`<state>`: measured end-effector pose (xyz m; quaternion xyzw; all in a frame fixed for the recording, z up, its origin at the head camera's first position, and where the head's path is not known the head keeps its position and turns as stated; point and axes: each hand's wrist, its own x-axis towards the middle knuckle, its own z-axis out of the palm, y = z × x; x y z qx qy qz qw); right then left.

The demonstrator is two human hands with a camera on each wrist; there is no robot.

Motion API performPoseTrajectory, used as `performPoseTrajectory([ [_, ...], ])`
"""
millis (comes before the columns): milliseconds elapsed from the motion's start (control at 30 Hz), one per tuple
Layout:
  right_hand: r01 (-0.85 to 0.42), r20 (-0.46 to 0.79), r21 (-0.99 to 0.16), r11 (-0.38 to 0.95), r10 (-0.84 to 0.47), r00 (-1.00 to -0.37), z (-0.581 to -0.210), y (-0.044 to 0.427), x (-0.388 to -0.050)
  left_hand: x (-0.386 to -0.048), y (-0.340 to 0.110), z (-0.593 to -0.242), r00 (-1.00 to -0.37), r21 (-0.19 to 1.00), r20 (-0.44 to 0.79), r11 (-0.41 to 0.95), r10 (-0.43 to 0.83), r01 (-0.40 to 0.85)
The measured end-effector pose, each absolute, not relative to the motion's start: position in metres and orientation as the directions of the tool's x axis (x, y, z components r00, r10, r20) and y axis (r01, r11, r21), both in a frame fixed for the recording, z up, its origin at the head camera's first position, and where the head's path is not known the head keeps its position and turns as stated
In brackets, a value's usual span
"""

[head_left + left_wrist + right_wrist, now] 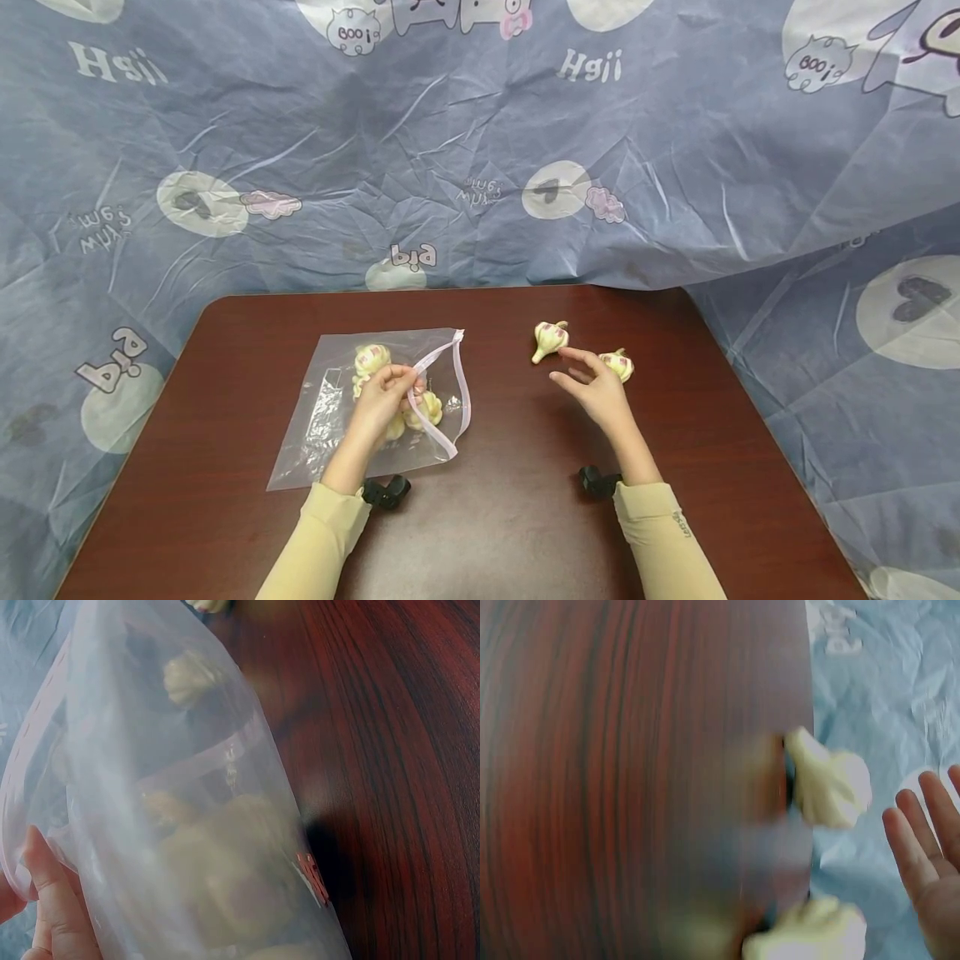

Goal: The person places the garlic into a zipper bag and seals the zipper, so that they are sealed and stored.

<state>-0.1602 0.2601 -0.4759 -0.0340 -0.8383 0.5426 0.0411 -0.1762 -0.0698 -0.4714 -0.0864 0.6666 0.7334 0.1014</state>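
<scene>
A clear zip bag [318, 417] with several garlic bulbs [371, 359] inside lies on the left of the table. My left hand [382, 400] pinches the bag's edge near its white zip strip, and the mouth gapes toward the right. In the left wrist view, the fingers [56, 900] hold the rim of the cloudy bag [187, 787]. My right hand [596, 387] hovers over the table with fingers spread and nothing in it. Near its fingertips lies one garlic bulb [551, 339]; another garlic bulb [618, 365] sits just behind it, partly hidden by the hand.
The dark red-brown table [487, 517] has a patterned blue cloth [450, 167] hanging behind it and along its sides. A black wrist camera [386, 492] is on the left wrist, and another black wrist camera [600, 482] on the right.
</scene>
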Motion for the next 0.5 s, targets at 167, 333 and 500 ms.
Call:
performPoseTrajectory([
  [167, 0.055, 0.052, -0.895, 0.443, 0.227, -0.973, -0.475, 0.285, -0.157, -0.176, -0.070, -0.472, -0.964, 0.958, -0.264, -0.102, 0.039, -0.266],
  [333, 0.099, 0.063, -0.894, 0.436, 0.342, -0.938, -0.474, 0.300, -0.154, -0.176, -0.070, -0.471, -0.964, 0.959, -0.262, -0.103, 0.039, -0.265],
  [500, 0.109, 0.089, -0.896, 0.430, 0.414, -0.906, -0.479, 0.313, -0.156, -0.176, -0.070, -0.471, -0.966, 0.959, -0.255, -0.116, 0.042, -0.258],
])
